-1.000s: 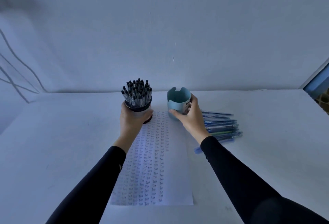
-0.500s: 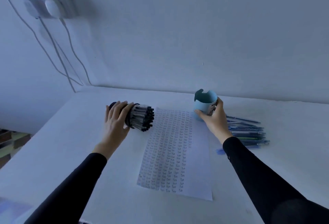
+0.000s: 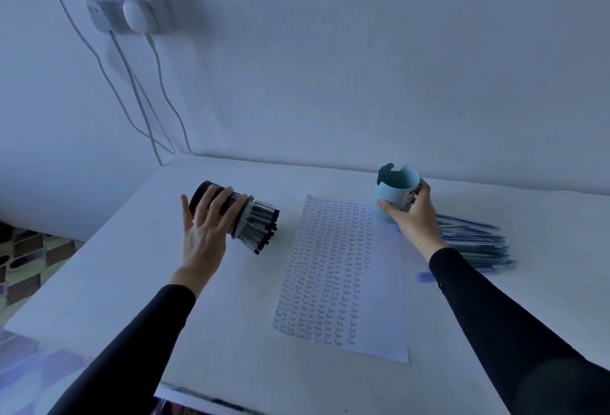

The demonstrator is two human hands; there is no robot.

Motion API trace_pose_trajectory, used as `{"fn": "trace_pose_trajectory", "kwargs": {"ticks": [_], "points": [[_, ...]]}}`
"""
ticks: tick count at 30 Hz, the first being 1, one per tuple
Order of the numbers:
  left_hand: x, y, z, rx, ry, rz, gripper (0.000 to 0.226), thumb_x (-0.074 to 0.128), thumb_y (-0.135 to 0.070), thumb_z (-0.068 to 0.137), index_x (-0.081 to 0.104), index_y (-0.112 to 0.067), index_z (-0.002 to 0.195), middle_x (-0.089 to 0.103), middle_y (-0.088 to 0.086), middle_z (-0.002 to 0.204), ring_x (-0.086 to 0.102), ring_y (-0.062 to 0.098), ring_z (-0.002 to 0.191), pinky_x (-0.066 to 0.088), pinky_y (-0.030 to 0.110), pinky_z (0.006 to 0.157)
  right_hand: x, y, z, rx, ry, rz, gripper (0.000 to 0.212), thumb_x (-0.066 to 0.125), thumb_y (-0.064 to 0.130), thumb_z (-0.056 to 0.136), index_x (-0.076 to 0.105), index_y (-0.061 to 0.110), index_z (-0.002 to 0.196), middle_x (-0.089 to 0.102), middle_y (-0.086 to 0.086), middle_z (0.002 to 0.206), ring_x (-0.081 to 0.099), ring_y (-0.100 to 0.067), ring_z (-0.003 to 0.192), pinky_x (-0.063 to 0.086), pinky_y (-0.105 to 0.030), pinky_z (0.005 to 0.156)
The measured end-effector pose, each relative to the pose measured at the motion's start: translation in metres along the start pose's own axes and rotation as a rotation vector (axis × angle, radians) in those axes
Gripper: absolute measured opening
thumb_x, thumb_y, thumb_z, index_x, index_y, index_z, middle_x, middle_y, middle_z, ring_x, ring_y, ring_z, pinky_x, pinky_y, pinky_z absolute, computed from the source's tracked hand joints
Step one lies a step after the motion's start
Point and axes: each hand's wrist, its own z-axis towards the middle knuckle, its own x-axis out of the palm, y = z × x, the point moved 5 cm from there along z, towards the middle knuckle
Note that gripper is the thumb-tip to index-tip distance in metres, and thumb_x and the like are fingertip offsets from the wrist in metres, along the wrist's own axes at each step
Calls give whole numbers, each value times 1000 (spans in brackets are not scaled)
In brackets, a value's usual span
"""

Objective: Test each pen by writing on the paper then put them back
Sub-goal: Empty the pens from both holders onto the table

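A hand on each container, mid-frame.
My left hand (image 3: pixel 204 236), fingers straight, rests on the tipped black holder (image 3: pixel 205 191); my right hand (image 3: pixel 414 218) curls its fingers round the blue cup (image 3: pixel 394 192).

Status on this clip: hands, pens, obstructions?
Left hand rests on black holder lying sideways, pens inside. Right hand grips upright blue cup. Paper lies between, nothing on it.

Pen holders: two, black mesh holder (image 3: pixel 204 187), light-blue holder (image 3: pixel 394 195). Paper sheet (image 3: pixel 343 276): one. Black pens (image 3: pixel 260 223), blue pens (image 3: pixel 475 243): too many to count.
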Motion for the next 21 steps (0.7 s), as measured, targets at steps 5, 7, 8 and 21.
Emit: {"fn": "trace_pose_trajectory", "kwargs": {"ticks": [5, 7, 8, 21], "points": [[-4, -1, 4, -9, -43, 66, 98, 67, 21, 63, 43, -29, 144, 47, 4, 144, 38, 28, 138, 11, 52, 116, 1, -1, -2, 2, 0, 15, 86, 84, 24, 76, 31, 15, 144, 52, 3, 130, 54, -14, 113, 46, -19, 85], [-5, -2, 7, 2, -72, 77, 99, 63, 24, 61, 45, -29, 143, 48, 3, 143, 38, 27, 138, 12, 51, 114, 1, 0, -1, 1, -4, 16, 87, 84, 24, 76, 31, 15, 144, 52, 3, 130, 54, -13, 113, 44, -13, 80], [-5, -2, 7, 7, -79, 84, 99, 63, 24, 61, 45, -29, 143, 48, 3, 143, 38, 26, 137, 13, 51, 114, 1, 0, -1, -1, -5, 17, 87, 84, 23, 76, 31, 15, 144, 52, 3, 131, 54, -13, 113, 43, -11, 79], [3, 14, 6, 38, -1, 150, 102, 56, 27, 58, 46, -27, 144, 46, 4, 146, 37, 31, 139, 11, 51, 116, 2, 2, -3, -8, -11, 48, 82, 83, 19, 77, 33, 15, 142, 52, 3, 130, 53, -13, 113, 45, -21, 88]]}}
